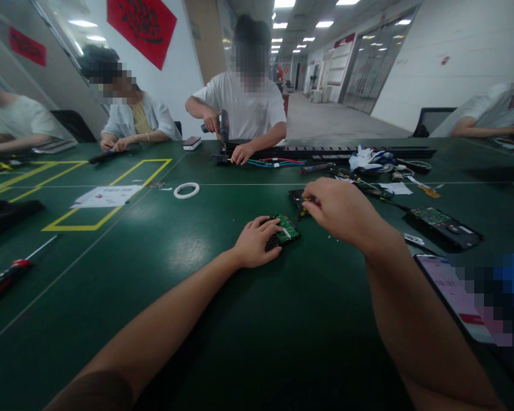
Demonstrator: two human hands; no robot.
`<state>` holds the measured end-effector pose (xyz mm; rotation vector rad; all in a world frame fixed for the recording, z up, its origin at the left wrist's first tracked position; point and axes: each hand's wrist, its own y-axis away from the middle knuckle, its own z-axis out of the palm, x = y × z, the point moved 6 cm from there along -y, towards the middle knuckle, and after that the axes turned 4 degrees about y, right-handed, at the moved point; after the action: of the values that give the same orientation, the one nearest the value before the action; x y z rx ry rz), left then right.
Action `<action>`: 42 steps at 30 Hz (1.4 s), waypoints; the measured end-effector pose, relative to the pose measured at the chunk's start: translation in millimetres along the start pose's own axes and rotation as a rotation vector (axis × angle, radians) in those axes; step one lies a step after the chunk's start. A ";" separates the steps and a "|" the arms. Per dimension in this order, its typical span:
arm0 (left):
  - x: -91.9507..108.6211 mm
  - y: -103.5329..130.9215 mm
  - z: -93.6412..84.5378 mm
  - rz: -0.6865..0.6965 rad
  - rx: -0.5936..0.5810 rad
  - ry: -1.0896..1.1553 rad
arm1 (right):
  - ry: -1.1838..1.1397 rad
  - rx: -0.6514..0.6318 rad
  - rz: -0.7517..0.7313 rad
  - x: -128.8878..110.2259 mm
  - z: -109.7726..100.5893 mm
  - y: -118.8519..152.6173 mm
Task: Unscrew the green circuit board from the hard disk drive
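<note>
A hard drive with a green circuit board [288, 228] lies on the green table. My left hand [257, 242] is on it, fingers across its top and thumb along the near edge. My right hand [340, 211] is closed around a small black-and-yellow screwdriver [300, 212], which points down at the drive's right end. Whether its tip sits in a screw is too small to tell. Just behind it lies another dark, flat device [297, 197], partly covered by my right hand.
Another hard drive [448, 225] and a phone [452, 297] lie right. Cables, tools and white-and-blue gloves [370, 160] crowd the back right. A tape roll [187, 190], paper [107, 196] and red-black screwdriver [8, 277] are left. Opposite, a person [251, 108] holds a power drill [223, 125].
</note>
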<state>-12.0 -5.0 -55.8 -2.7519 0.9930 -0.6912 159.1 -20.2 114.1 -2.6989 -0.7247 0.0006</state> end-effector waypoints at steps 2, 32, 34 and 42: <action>0.9 -0.2 -0.4 0.005 0.002 -0.003 | 0.003 -0.008 0.002 -0.3 0.4 -0.1; 1.1 -0.2 0.4 0.002 0.006 -0.012 | -0.087 -0.008 -0.026 3.5 5.4 -1.8; 0.5 -0.2 0.2 0.004 0.007 -0.012 | -0.089 -0.010 -0.032 3.5 5.4 -1.6; 0.2 0.0 0.8 0.004 0.009 -0.015 | -0.114 -0.018 -0.076 0.4 6.1 -1.1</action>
<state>-11.5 -5.2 -56.4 -2.7419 0.9899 -0.6722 158.3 -17.1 108.8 -2.7046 -0.8649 0.1310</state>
